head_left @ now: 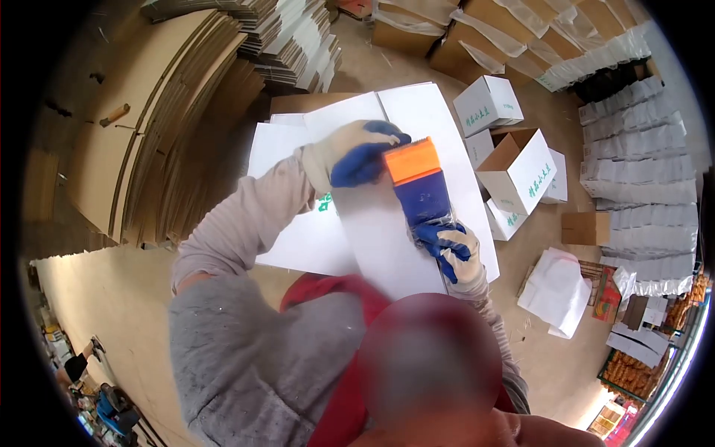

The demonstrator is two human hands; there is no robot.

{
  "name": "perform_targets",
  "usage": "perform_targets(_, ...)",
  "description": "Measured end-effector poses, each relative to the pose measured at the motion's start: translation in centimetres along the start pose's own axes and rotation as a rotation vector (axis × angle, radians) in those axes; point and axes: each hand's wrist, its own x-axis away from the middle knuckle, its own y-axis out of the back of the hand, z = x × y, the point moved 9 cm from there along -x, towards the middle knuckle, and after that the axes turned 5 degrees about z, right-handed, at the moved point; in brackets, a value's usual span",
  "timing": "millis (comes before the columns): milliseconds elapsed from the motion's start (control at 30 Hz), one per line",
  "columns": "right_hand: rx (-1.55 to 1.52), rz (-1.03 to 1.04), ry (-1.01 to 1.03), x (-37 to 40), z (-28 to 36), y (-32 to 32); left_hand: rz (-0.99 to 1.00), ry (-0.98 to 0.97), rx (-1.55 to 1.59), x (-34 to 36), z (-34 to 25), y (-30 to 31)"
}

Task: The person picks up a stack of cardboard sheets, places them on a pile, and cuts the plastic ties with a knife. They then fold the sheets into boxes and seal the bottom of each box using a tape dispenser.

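Note:
My right hand [453,249], in a white and blue work glove, grips a tape dispenser [421,192] by its lower end. The dispenser is blue with an orange head, and its toothed edge points away from me. Beside that edge is my left hand [363,155], gloved the same way, its fingers bent and drawn together by the orange head. Whatever the fingertips may pinch is too small to make out. Under both hands lies white cardboard [376,238], with green print partly showing below my left wrist.
Brown cardboard sheets [149,134] stand stacked at the left, with white flattened cartons [287,45] behind. To the right are white boxes [521,175] with green lettering, one open. Further right are rows of white bundles [637,171] and a white sheet [555,290] on the floor.

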Motion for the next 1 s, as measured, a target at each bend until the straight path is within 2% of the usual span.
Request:
perform_targets(33,0.026,-0.039,-0.012,0.1,-0.1,0.3,-0.108,0.007,-0.222,-0.3,-1.1,1.1)
perform_targets(100,0.051,-0.083,-0.035,0.2,-0.3,0.4,-0.192,-0.205,-0.781,-1.0,-5.6,1.9)
perform_targets(133,-0.059,-0.138,-0.03,0.2,-0.2,0.5,-0.34,-0.176,-0.818,-0.5,-8.1,3.1)
perform_targets(167,-0.166,-0.195,-0.021,0.2,-0.2,0.6,-0.399,-0.243,-0.843,-0.3,-10.8,4.0)
perform_targets(200,-0.272,-0.252,-0.011,0.2,-0.3,1.0,-0.547,-0.378,-0.92,0.1,-13.2,5.4)
perform_targets(233,-0.319,-0.247,-0.025,0.4,-1.1,1.7,-0.47,-0.363,-0.731,0.2,-13.9,6.3)
perform_targets(300,-0.323,-0.28,-0.116,0.2,-1.7,2.4,-0.256,-0.297,-0.65,-0.2,-12.4,5.5)
perform_targets(333,-0.305,-0.277,-0.129,-0.6,-0.5,1.7,-0.117,-0.27,-0.625,0.0,-10.8,3.7)
perform_targets(400,-0.323,-0.266,-0.054,-1.4,-0.1,1.6,0.007,-0.067,-0.284,0.7,-5.8,1.4)
perform_targets(433,-0.321,-0.268,-0.067,-1.9,0.2,1.1,0.132,-0.075,-0.221,0.9,-3.9,0.3)
perform_targets(467,-0.38,-0.301,-0.031,-2.4,1.1,0.8,0.042,-0.002,-0.291,1.5,-2.3,-0.3)
perform_targets(600,-0.461,-0.308,0.066,-2.5,1.5,0.7,-0.032,0.001,-0.319,1.3,-0.4,-2.6)
perform_targets(667,-0.419,-0.3,0.029,-2.1,1.1,0.7,-0.056,0.005,-0.372,0.7,-0.2,-3.4)
perform_targets(767,-0.345,-0.254,-0.012,-1.8,0.7,0.6,-0.263,-0.015,-0.508,-0.7,0.3,-2.2)
perform_targets(800,-0.308,-0.223,-0.028,-1.7,0.4,0.3,-0.271,-0.025,-0.53,-0.7,0.5,-1.9)
perform_targets(833,-0.314,-0.19,0.022,-1.8,0.5,0.2,-0.349,-0.168,-0.77,-0.5,-0.9,-1.8)
perform_targets(867,-0.223,-0.264,0.006,-1.8,0.2,0.4,-0.425,-0.316,-1.011,-0.1,-2.3,-2.0)
perform_targets(900,-0.194,-0.261,0.034,-2.4,0.4,0.2,-0.412,-0.451,-1.3,0.0,-3.5,-2.3)
perform_targets(933,-0.164,-0.26,0.054,-2.9,0.7,0.1,-0.413,-0.454,-1.321,-0.3,-4.2,-1.3)
perform_targets(1000,-0.152,-0.29,0.06,-4.2,1.2,-0.1,-0.396,-0.526,-1.802,-1.1,-5.5,-1.6)
